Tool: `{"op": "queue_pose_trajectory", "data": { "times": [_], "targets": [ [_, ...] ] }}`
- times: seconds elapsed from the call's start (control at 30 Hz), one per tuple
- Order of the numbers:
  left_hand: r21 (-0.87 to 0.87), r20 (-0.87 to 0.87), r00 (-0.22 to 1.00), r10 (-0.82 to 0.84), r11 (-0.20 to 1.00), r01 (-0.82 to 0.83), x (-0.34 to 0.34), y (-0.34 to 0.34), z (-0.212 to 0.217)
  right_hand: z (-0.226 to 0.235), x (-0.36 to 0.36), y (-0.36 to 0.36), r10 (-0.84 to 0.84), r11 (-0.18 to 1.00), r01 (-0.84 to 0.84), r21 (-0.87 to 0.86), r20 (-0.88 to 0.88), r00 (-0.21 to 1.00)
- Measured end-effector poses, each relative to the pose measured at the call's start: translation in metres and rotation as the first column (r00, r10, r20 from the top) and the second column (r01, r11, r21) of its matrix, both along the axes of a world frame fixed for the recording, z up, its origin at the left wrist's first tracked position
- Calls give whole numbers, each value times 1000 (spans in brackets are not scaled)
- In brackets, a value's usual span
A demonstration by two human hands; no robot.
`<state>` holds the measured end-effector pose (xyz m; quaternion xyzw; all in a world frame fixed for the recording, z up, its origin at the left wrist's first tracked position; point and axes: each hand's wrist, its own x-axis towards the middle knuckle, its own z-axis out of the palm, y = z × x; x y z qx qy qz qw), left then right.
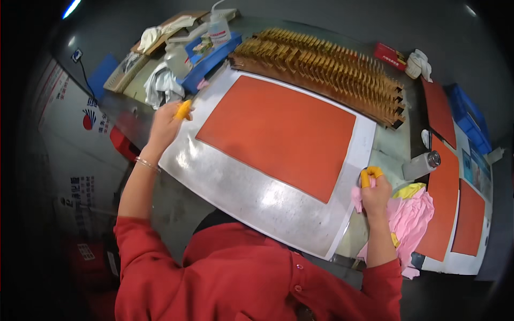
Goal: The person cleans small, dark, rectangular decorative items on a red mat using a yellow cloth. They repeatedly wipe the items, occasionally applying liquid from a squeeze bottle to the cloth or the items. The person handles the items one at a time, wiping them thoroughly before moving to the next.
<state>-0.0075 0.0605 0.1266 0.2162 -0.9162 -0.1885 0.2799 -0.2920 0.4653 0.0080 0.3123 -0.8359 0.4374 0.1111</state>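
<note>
A flat orange-red rectangular sheet (278, 134) lies on a larger shiny pale sheet (241, 182) on the table before me. My left hand (167, 122), with yellow-orange finger cots, is closed at the pale sheet's left edge. Whether it grips that edge I cannot tell. Beyond the pale sheet's right edge is my right hand (377, 192), also in finger cots. Its fingers are curled around a small pink cloth (356, 198), which sticks out on the left side. Close beside that hand lies a crumpled pink cloth heap (412, 211) with yellow bits.
A long rack of brass-coloured slats (321, 69) spans the far side. A blue tray (206, 67) with a wash bottle (218, 29) stands far left, near white cloths (163, 85). At right are a grey bottle (422, 166), more orange-red sheets (441, 198) and a blue bin (467, 117).
</note>
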Motion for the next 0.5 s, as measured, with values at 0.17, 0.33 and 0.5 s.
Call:
{"op": "queue_pose_trajectory", "data": {
  "times": [0.17,0.33,0.5],
  "targets": [
    [85,-35,955,295,953,-291,133,-1,-48,5,11,-14,80,931,26,364,-275,958],
    [117,-66,997,36,993,-28,70,-34,-33,45,24,-9,85,894,173,413,-536,840],
    [128,-51,855,-515,846,517,-37,-6,-25,70,95,51,-284,934,341,105,-360,889]
  ]
}}
